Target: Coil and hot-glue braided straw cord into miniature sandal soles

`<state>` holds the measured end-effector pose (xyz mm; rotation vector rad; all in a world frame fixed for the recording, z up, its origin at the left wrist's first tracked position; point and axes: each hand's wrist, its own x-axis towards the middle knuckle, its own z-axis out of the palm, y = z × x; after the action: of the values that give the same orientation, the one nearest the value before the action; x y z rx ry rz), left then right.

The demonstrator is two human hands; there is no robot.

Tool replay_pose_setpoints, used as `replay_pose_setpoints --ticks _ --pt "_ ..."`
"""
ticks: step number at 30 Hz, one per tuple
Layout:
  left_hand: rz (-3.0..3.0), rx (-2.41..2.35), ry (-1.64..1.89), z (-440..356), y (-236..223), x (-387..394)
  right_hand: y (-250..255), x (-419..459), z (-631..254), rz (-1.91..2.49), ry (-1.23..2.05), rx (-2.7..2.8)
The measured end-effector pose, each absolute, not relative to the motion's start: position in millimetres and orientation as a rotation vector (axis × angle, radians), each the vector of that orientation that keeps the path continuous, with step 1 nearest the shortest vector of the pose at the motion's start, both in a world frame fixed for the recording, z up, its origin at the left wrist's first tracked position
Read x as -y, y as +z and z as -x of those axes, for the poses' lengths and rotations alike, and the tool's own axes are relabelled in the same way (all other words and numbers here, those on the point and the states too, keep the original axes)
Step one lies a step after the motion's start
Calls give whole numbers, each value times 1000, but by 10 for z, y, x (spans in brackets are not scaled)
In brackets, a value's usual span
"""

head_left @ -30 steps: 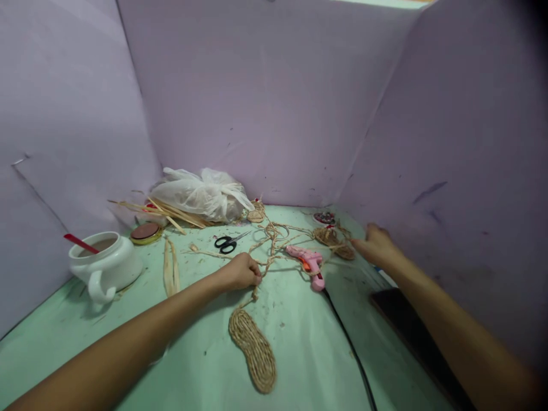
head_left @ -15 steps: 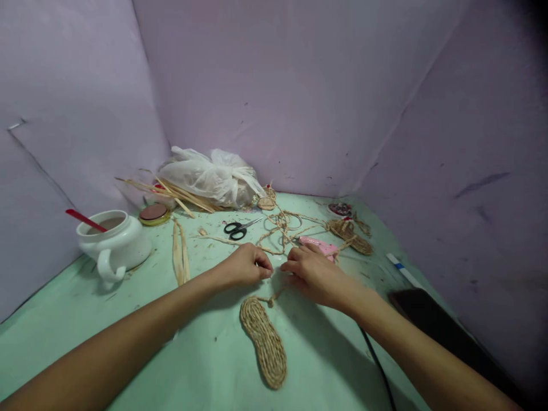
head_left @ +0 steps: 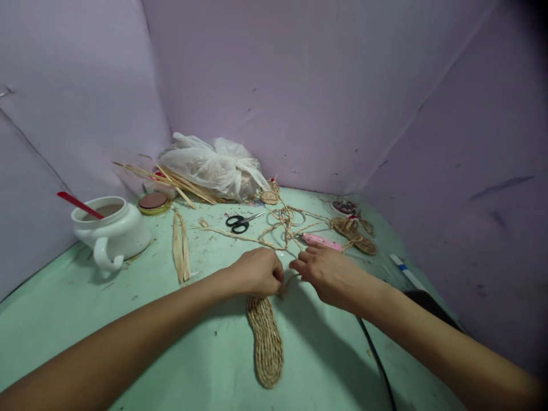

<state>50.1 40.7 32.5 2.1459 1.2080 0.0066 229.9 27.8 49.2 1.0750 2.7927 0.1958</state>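
A woven straw sole [head_left: 268,348], shaped like a small slipper sole of coiled cord, lies flat on the table in front of me. My left hand [head_left: 262,273] is closed over its top end, thumb and fingers pressed together; what they pinch is hidden. A short straw cord [head_left: 289,283] runs up from beside the sole's top to my right hand [head_left: 321,273], whose bent fingers are closed on it. Just behind the right hand lies a pink glue gun [head_left: 321,241], partly covered by the fingers.
Scissors [head_left: 243,222], tangled straw cord [head_left: 282,220] and a finished-looking woven slipper [head_left: 354,234] lie farther back. A white pot [head_left: 112,231] with a red stick and straw strips [head_left: 181,251] are on the left. A plastic bag [head_left: 218,168] rests against the wall. A black cable [head_left: 377,359] crosses at right.
My left hand has moved right and nearer, now covering the sole's top end. The sole has turned more upright in view. The right hand still has the cord, and the view has shifted slightly.
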Motion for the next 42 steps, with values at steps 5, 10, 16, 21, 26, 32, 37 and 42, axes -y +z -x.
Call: replay_pose_setpoints --ticks 5,10,16,21,26,32,37,42 --pt "-2048 -1085 27 -398 370 -412 518 -148 -2309 -1424 229 -2735" --pt "-1884 -950 0 -175 345 -401 497 -26 -2297 -1626 193 -2659" --pt "-1696 -1020 -25 -67 254 -352 523 38 -2309 -1731 178 -2647" --pt "-1678 -1102 51 -5 413 -253 599 238 -2352 -1621 70 -2740" --pt "-1812 -1197 252 110 866 -123 779 465 -2392 -1680 -564 -2851" --pt "-2304 -1363 783 292 1278 122 903 444 -2420 -1629 -1897 -2378" --pt "-2335 -1370 1229 389 1404 188 826 366 -2276 -1134 -2449 -2035" --pt "-2180 -1344 1517 467 1481 225 744 339 -1967 -1416 -1965 -2299"
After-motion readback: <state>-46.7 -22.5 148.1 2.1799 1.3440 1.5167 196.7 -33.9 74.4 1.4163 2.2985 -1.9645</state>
